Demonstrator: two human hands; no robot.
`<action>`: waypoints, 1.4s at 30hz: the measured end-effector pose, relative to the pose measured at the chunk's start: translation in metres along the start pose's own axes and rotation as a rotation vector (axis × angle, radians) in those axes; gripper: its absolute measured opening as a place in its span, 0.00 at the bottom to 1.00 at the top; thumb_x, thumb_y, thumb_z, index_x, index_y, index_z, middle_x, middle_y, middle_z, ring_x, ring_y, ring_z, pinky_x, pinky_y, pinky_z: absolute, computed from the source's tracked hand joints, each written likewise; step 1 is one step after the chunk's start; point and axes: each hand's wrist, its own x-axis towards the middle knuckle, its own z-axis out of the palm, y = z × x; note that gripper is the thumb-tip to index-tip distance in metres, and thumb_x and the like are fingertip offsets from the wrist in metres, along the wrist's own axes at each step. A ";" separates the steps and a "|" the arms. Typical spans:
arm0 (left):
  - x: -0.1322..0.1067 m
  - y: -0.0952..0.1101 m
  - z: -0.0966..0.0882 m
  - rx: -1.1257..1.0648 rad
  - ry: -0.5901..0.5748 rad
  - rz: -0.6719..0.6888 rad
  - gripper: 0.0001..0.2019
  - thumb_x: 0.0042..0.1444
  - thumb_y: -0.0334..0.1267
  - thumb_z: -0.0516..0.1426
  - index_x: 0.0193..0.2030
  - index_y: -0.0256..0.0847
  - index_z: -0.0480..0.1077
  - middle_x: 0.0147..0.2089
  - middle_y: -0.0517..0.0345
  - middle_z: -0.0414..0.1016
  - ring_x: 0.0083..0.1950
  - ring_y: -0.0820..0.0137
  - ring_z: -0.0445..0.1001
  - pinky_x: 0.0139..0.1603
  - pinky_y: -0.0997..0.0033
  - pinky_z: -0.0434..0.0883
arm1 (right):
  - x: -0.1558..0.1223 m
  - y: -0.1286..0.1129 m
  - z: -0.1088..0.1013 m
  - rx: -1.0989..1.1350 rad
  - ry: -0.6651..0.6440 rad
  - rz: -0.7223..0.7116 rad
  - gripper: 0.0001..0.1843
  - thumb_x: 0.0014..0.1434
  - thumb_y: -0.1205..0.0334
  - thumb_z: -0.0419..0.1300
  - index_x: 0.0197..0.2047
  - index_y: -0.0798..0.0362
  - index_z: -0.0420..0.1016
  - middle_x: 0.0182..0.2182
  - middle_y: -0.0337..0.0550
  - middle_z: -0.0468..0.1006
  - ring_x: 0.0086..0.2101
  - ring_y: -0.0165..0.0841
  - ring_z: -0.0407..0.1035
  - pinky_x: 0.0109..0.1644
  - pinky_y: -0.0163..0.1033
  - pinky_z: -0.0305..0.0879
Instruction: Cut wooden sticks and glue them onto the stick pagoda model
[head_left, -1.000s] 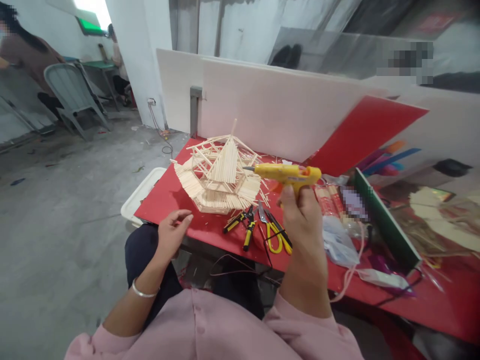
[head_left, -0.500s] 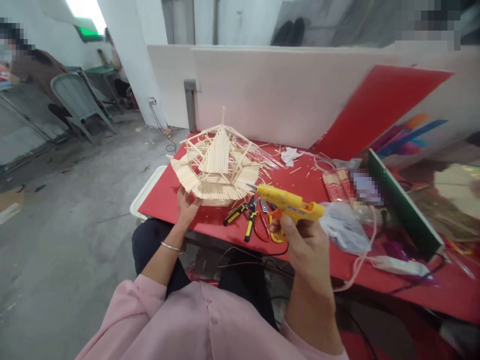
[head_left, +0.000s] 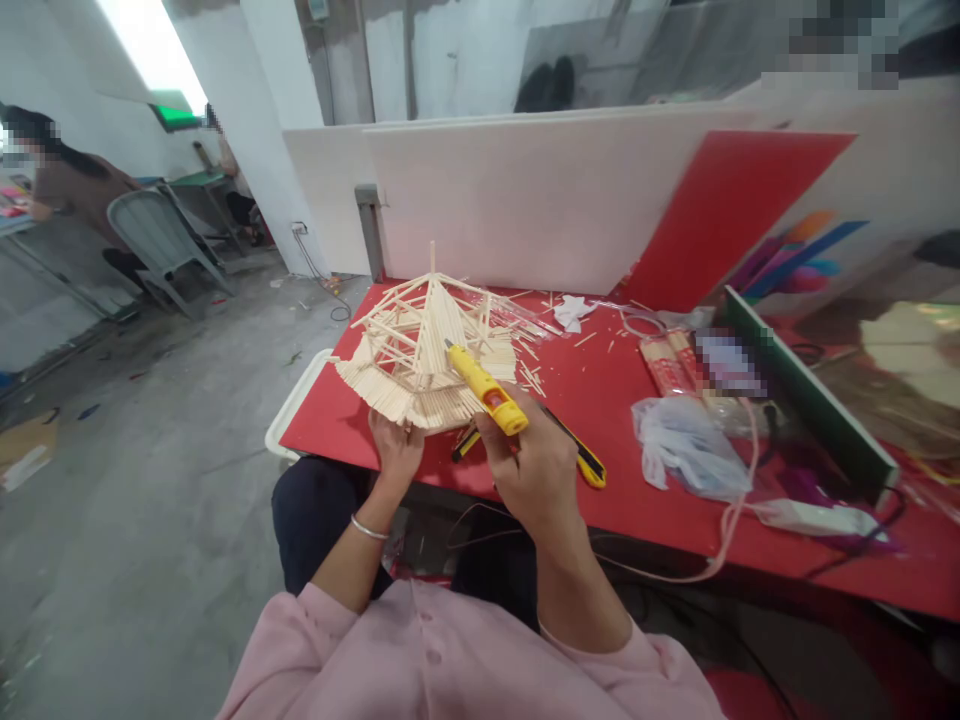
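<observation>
We are gripping the yellow glue gun (head_left: 480,382) in curled right fingers (head_left: 493,442); our left fingers (head_left: 384,430), closure hidden, are reaching under the stick model's (head_left: 420,345) edge on the red surface (head_left: 592,395). A plastic bag (head_left: 688,450) is lying rightward, contents unclear.

Yellow glue gun (head_left: 487,388) at tiered stick model (head_left: 429,348)

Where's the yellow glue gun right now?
In the head view, the yellow glue gun is near the middle, in the grip of the right hand, pointing toward the stick-built pagoda model.
</observation>
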 end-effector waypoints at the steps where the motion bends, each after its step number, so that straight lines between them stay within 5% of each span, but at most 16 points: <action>1: -0.003 0.002 0.001 0.012 0.020 0.020 0.11 0.57 0.33 0.56 0.47 0.40 0.73 0.48 0.46 0.79 0.59 0.54 0.72 0.63 0.43 0.62 | 0.000 0.000 0.001 -0.035 0.007 -0.018 0.19 0.66 0.53 0.55 0.55 0.54 0.71 0.45 0.52 0.81 0.43 0.40 0.77 0.42 0.42 0.73; 7: -0.023 -0.003 0.017 0.086 0.102 0.118 0.05 0.58 0.31 0.54 0.37 0.41 0.71 0.39 0.47 0.79 0.52 0.55 0.75 0.60 0.42 0.62 | 0.001 -0.001 0.004 -0.071 0.000 -0.045 0.19 0.66 0.54 0.55 0.56 0.53 0.70 0.46 0.50 0.81 0.44 0.39 0.77 0.44 0.41 0.73; 15: -0.028 -0.012 0.024 0.052 0.180 0.237 0.11 0.58 0.30 0.54 0.47 0.39 0.70 0.46 0.41 0.78 0.52 0.54 0.74 0.55 0.46 0.67 | 0.008 -0.004 0.008 -0.114 -0.012 -0.046 0.19 0.67 0.52 0.54 0.55 0.54 0.71 0.43 0.50 0.82 0.43 0.38 0.78 0.43 0.40 0.73; 28: -0.025 -0.003 0.018 -0.017 0.106 0.137 0.09 0.59 0.34 0.54 0.45 0.39 0.73 0.45 0.43 0.77 0.53 0.54 0.73 0.57 0.44 0.65 | 0.011 -0.003 0.010 -0.179 -0.012 -0.023 0.19 0.68 0.51 0.52 0.54 0.55 0.70 0.40 0.50 0.82 0.38 0.38 0.78 0.37 0.38 0.70; 32: -0.030 0.004 -0.004 -0.074 0.228 0.019 0.08 0.63 0.36 0.52 0.41 0.40 0.71 0.42 0.45 0.75 0.49 0.58 0.73 0.51 0.52 0.70 | 0.011 -0.003 0.010 -0.144 -0.037 -0.007 0.19 0.68 0.51 0.52 0.54 0.54 0.70 0.40 0.50 0.82 0.38 0.38 0.78 0.38 0.38 0.71; 36: -0.026 0.014 -0.047 -0.042 0.416 -0.100 0.09 0.64 0.39 0.52 0.32 0.44 0.67 0.32 0.53 0.70 0.38 0.62 0.72 0.42 0.57 0.72 | 0.011 -0.003 0.011 -0.137 -0.040 0.000 0.20 0.68 0.50 0.51 0.54 0.54 0.71 0.39 0.51 0.82 0.38 0.39 0.78 0.37 0.39 0.71; 38: -0.010 0.026 -0.071 -0.017 0.482 -0.039 0.08 0.64 0.40 0.52 0.35 0.43 0.69 0.35 0.51 0.71 0.43 0.61 0.73 0.47 0.54 0.72 | 0.010 -0.003 0.011 -0.141 -0.040 0.011 0.20 0.68 0.49 0.51 0.53 0.54 0.71 0.39 0.51 0.82 0.37 0.39 0.78 0.36 0.39 0.70; 40: 0.015 0.041 -0.090 0.017 0.398 0.084 0.10 0.65 0.41 0.51 0.45 0.44 0.72 0.49 0.47 0.74 0.56 0.58 0.71 0.59 0.49 0.66 | 0.010 -0.003 0.012 -0.142 -0.041 0.026 0.21 0.68 0.48 0.50 0.53 0.54 0.71 0.37 0.50 0.82 0.35 0.39 0.77 0.34 0.39 0.69; 42: 0.045 0.058 -0.101 0.063 0.270 0.209 0.18 0.66 0.44 0.48 0.58 0.46 0.69 0.64 0.48 0.68 0.70 0.55 0.58 0.70 0.44 0.51 | 0.010 -0.004 0.012 -0.142 -0.048 0.038 0.21 0.68 0.48 0.50 0.52 0.54 0.71 0.36 0.49 0.82 0.34 0.39 0.77 0.34 0.39 0.68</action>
